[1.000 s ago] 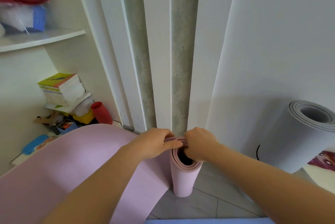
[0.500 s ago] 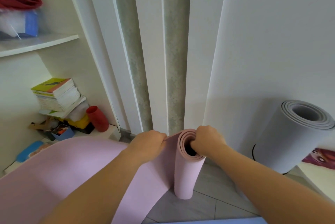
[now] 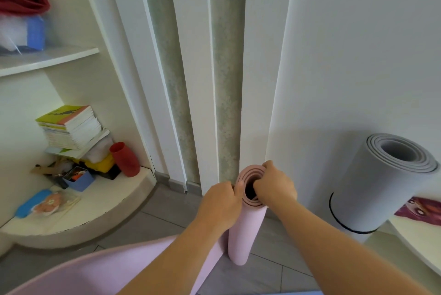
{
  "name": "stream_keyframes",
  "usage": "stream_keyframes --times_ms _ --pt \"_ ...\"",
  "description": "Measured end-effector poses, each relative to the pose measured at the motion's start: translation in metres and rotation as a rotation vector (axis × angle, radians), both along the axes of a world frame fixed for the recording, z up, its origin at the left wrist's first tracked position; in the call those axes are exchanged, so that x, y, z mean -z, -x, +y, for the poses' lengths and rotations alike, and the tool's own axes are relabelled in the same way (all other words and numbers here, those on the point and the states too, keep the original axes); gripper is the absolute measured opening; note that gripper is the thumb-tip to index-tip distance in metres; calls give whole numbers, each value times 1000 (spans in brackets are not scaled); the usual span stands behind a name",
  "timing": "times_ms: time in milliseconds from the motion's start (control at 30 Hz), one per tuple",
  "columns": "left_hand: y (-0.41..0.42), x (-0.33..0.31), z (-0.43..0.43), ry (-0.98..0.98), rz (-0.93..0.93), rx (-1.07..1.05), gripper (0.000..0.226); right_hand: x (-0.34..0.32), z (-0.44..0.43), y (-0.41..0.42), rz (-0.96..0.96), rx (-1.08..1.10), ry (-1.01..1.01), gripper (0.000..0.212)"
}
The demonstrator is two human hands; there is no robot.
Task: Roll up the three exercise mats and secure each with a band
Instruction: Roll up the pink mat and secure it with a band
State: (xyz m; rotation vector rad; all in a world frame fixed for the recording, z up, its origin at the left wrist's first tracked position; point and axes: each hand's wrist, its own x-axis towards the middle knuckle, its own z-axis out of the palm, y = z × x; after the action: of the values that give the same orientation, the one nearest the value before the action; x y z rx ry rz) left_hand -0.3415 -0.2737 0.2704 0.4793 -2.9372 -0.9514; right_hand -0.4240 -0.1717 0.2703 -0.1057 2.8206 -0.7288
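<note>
Both arms reach forward and down, wrists close together, and we see the left hand (image 3: pixel 220 204) curled at the top rim of the pink mat (image 3: pixel 247 230), thumb laid against the outer coil, fingers clamped on the sheet just where it meets the roll; the right hand (image 3: pixel 274 187) sits across the rim from it, fingers hooked down into the dark hollow core, pinching the inner coils; so both hands grip the same mat, nearly touching; the rolled part stands on end on the grey tiled floor (image 3: pixel 167 218) right at the foot of the white wall, and the loose part sweeps away to the lower left; off to the right the grey mat (image 3: pixel 381 187) stands fully rolled, well apart, with a black band (image 3: pixel 334 213) round its lower end; over on the low shelf (image 3: pixel 95 211) at the left we spot a blue box (image 3: pixel 80 179) holding small bits, something orange among them, too small to name; a red cup (image 3: pixel 125 159) tilts beside it, its inside hidden from us; a stack of books (image 3: pixel 71 127) sits behind.
</note>
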Motion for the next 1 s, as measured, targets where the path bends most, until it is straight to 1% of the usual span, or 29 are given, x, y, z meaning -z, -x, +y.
stream_keyframes --times_ms 33,100,167,200,233,300,333,400,433,500,567,633,700,767,833,867,933,1000 --pt "1 1 1 -55 -1 -15 37 1 0 0 -12 11 23 36" --pt "3 6 -2 -98 7 -40 29 3 0 -3 -54 9 91 33" --pt "2 8 -11 -98 13 -42 25 6 3 -7 -98 -63 134 28" --pt "1 7 -16 -108 9 -24 23 5 6 -8 -109 -130 105 26" --pt "0 6 -20 -130 -5 4 21 1 11 -7 -97 -214 22 26" --pt "-3 0 -26 -164 -47 71 17 -14 19 -2 6 -400 -220 34" --pt "-4 -2 -26 -162 -63 102 15 -23 21 1 65 -496 -289 40" --pt "-2 -5 -25 -137 -84 150 15 -35 19 4 132 -688 -335 49" --pt "-1 -6 -23 -135 -96 170 16 -37 16 5 138 -777 -383 45" --pt "1 -8 -19 -155 -121 218 21 -33 11 4 126 -875 -522 27" --pt "1 -8 -12 -142 -112 239 22 -24 11 6 126 -838 -560 20" --pt "2 -6 -8 -137 -63 201 24 -17 14 10 135 -766 -520 18" --pt "2 -8 -9 -162 -53 165 30 -14 14 10 131 -714 -483 14" --pt "3 -14 -16 -217 -120 170 39 -13 13 9 129 -662 -454 9" --pt "1 -21 -29 -221 -228 218 45 -12 15 11 141 -609 -437 7" --pt "0 -23 -37 -186 -284 255 41 -12 16 12 143 -581 -426 6" --pt "-1 -20 -50 -38 -333 293 31 -13 18 14 132 -529 -403 9" --pt "-3 -13 -49 116 -277 236 35 -11 16 14 105 -472 -367 16"
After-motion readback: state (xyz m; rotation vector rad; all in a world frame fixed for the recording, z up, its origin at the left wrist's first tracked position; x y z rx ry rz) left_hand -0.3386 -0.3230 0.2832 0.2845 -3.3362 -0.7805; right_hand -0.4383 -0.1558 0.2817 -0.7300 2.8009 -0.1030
